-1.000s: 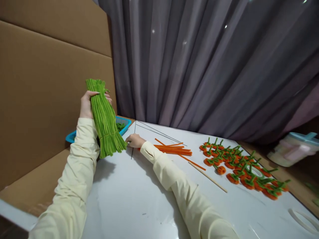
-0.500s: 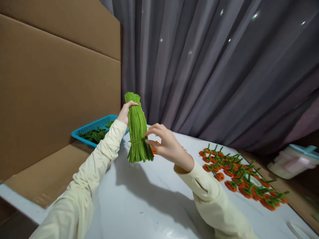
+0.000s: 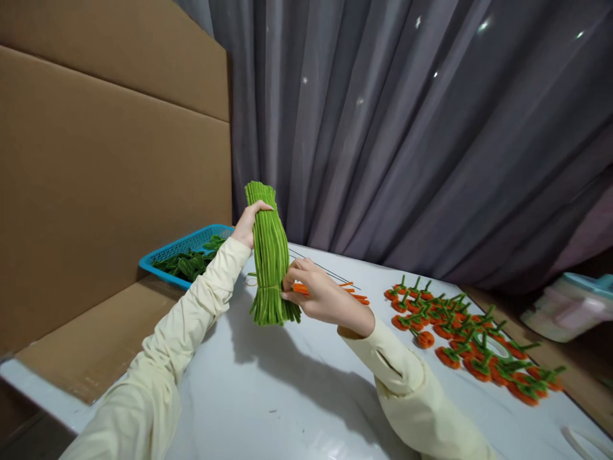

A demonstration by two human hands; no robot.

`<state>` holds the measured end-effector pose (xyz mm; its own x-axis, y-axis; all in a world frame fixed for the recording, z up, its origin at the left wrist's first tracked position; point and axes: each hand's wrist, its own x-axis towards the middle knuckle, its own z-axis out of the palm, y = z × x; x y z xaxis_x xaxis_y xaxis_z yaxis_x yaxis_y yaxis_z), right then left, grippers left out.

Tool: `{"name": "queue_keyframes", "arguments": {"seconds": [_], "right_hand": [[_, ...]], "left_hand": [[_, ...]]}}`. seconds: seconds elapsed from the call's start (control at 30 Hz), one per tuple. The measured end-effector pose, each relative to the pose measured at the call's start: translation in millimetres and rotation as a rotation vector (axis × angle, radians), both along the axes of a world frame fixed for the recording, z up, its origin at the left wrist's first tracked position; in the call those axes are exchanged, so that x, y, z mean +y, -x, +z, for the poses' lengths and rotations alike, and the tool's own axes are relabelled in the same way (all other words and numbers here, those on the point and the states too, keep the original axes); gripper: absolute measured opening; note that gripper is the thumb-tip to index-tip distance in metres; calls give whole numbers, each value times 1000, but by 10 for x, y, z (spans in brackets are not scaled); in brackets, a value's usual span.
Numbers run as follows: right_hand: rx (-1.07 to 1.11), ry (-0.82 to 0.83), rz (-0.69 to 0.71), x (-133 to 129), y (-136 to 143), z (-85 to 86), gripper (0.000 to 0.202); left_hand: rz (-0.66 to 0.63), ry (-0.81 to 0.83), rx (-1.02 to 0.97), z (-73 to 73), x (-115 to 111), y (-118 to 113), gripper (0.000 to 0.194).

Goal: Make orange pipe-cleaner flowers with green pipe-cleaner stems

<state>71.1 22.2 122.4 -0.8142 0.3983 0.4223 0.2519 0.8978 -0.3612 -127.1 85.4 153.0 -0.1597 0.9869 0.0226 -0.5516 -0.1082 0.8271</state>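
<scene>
A thick bundle of green pipe cleaners (image 3: pixel 271 246) stands nearly upright above the table, tied round its lower part, its bottom ends fanning out. My left hand (image 3: pixel 249 222) is wrapped round its upper part, the thumb lying across the front. At the lower right side, my right hand (image 3: pixel 309 287) pinches the bundle's edge close to the tie. Part of that grip is hidden by the hand itself. Behind the right hand lie loose orange pipe cleaners (image 3: pixel 361 298) on the white table (image 3: pixel 268 390).
On the left, a blue basket (image 3: pixel 165 275) of dark green leaves stands by a large cardboard box (image 3: pixel 115 166). Several orange pumpkin-like pieces with green stems (image 3: pixel 450 358) cover the table's right side. A lidded container (image 3: pixel 558 310) stands far right. A grey curtain (image 3: pixel 383 128) hangs behind.
My right hand has closed its fingers onto the bundle's edge near the tie; before, thumb and fingers were apart there. The bundle and left hand appear slightly lower and further right.
</scene>
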Motion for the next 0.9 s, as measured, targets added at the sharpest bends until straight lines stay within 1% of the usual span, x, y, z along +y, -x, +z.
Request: {"name": "queue_keyframes", "arguments": {"seconds": [0.07, 0.17, 0.27, 0.33, 0.4, 0.47, 0.57, 0.67, 0.77, 0.9], "right_hand": [[32, 20, 17, -10, -5, 30, 26], [105, 5, 23, -51, 9, 68, 42], [63, -34, 48, -113, 50, 48, 47], [-11, -27, 29, -150, 88, -8, 42], [-93, -9, -52, -180, 127, -79, 31], [-194, -36, -154, -210, 160, -143, 20], [-360, -203, -242, -265, 189, -206, 15], [-457, -347, -246, -311, 196, -235, 16], [-540, -372, -197, -322, 184, -225, 14], [-619, -369, -144, -286, 122, -126, 14]], "left_hand": [[29, -11, 9, 10, -6, -2, 6], [116, -44, 51, 5, 10, 40, 8], [212, -64, 94, -16, 36, 90, 8], [287, -80, 110, -25, 36, 90, 7], [371, -112, 129, -19, 13, 52, 8], [438, -149, 143, 1, -25, -10, 10], [527, -225, 182, 35, -78, -95, 10], [599, -263, 204, 42, -84, -123, 9], [612, -243, 175, 14, -42, -89, 10], [519, -184, 115, -41, 46, 28, 11]]}}
